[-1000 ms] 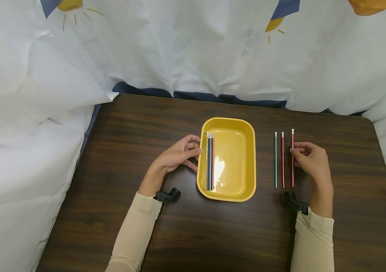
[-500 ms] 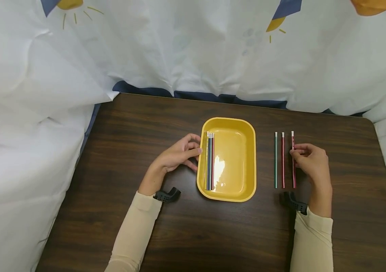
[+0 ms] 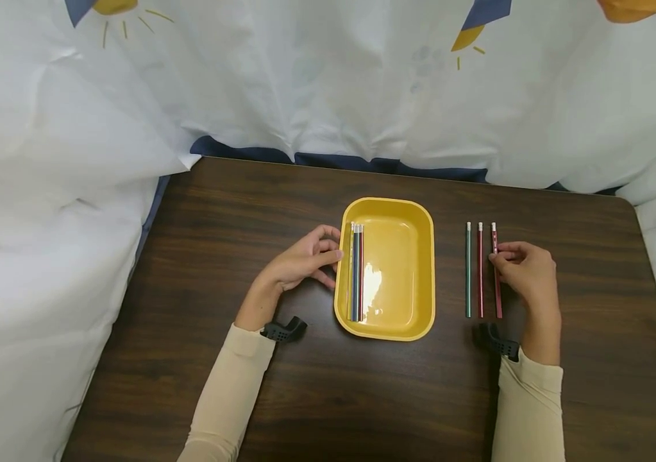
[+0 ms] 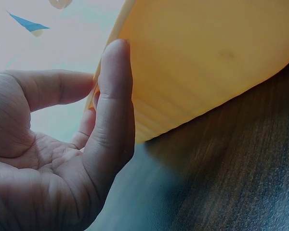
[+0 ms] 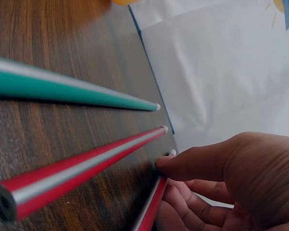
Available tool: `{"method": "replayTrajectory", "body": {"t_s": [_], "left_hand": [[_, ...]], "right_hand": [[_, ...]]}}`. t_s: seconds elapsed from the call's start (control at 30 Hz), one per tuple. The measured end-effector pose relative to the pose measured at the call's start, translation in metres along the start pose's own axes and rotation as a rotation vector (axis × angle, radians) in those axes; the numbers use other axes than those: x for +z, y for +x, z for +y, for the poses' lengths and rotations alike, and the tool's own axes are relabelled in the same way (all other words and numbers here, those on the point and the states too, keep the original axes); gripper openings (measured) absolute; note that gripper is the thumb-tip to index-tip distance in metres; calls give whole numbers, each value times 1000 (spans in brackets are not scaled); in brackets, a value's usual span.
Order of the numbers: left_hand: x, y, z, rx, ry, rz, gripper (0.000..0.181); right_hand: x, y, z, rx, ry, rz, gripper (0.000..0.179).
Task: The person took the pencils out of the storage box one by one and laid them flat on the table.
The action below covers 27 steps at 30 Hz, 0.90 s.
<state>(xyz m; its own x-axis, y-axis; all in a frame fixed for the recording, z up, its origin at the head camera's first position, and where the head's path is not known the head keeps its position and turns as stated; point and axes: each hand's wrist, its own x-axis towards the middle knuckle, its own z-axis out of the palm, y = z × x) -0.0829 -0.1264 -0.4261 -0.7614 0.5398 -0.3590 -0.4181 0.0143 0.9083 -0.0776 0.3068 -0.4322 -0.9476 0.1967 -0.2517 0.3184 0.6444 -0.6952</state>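
My left hand point(image 3: 304, 262) pinches the left rim of a yellow tray point(image 3: 399, 256). The left wrist view shows the thumb on the outer side of the tray wall point(image 4: 197, 67) and a finger meeting the rim. Inside, against the tray's left side, several pencils point(image 3: 358, 273) lie parallel, eraser ends away from me. To the right of the tray, my right hand point(image 3: 531, 273) pinches a red pencil point(image 3: 497, 298) on its upper half, between thumb and fingers. Left of it, a second red pencil point(image 3: 480, 273) and a green pencil point(image 3: 469, 273) lie side by side.
Everything rests on a dark wood table point(image 3: 385, 398). A white curtain point(image 3: 339, 83) with printed shapes hangs along the far edge and both sides. Each wrist wears a black band, the left band point(image 3: 285, 330) and the right band point(image 3: 499, 343).
My right hand has shifted the red pencil slightly left at its eraser end, closer to the second red pencil, and it now tilts a little. The left hand and tray stay put.
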Motion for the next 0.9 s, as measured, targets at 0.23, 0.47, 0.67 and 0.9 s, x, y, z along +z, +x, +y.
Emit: {"method": "replayTrajectory", "body": {"t_s": [0.23,0.47,0.67,0.9], "left_hand": [[0,1,0,-3,5,-1,45],[0,3,0,-7,4,4,46],[0,4,0,-10,1,4,46],[1,5,0,-14,-2,0,45]], "right_hand": [[-2,0,1,-7,-15,-9,39],[-3,1,-1,-8,-49,-16,41],[-6,0,-3,5,-58,-22,45],[-8,-2,-1,0,-52,-13,48]]}}
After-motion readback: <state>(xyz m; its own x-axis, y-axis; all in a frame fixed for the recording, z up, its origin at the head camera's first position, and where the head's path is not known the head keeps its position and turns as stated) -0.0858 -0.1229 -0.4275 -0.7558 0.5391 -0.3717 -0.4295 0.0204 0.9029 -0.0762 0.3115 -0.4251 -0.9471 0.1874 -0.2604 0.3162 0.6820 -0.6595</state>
